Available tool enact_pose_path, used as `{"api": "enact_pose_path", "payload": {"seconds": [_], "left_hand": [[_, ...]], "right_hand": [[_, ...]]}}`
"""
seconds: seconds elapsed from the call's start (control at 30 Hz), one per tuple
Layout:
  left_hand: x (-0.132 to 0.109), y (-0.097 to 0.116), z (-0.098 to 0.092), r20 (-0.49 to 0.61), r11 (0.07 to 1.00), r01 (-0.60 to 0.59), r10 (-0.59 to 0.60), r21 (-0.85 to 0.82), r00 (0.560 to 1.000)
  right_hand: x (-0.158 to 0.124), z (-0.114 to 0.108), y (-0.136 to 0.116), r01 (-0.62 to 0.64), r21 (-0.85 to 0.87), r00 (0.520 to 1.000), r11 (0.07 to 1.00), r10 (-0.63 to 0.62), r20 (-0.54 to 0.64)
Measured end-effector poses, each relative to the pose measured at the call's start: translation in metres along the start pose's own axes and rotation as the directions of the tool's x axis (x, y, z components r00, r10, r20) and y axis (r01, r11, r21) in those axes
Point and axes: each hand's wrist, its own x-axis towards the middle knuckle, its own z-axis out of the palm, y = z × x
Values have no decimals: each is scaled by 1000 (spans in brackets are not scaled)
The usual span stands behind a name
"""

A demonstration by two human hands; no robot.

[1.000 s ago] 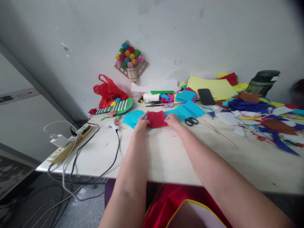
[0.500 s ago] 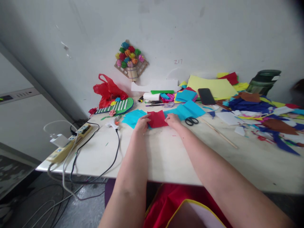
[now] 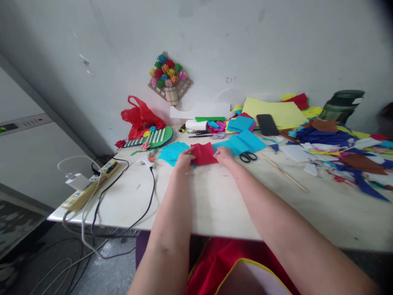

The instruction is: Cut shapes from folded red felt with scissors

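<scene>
Between my hands lies a square piece of red paper, over part of a long strip of blue paper. My left hand has its fingers closed on the red paper's left edge. At the right edge, my right hand pinches the same sheet. More blue paper spreads out to the left, beside my left hand. Black-handled scissors lie just right of my right hand. A thin wooden stick rests farther right.
A hot glue gun and its cord lie at left, near a power strip. Behind stand a red plastic bag and a green craft piece. A phone, paper scraps and a dark jar occupy the right.
</scene>
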Motion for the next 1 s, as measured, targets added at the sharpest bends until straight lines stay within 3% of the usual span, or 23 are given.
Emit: {"api": "enact_pose_path", "payload": {"seconds": [0.2,0.77,1.0], "left_hand": [[4,-4,-1,27,999,-51,50,16,998],[16,-10,-14,-108,964,-69,99,257,989],[23,-13,-18,-126,964,-80,115,255,985]], "right_hand": [[0,0,0,-6,4,1000,1000,6,-10],[1,4,2,-1,19,999,1000,2,-43],[-2,2,0,-19,15,999,1000,19,-43]]}}
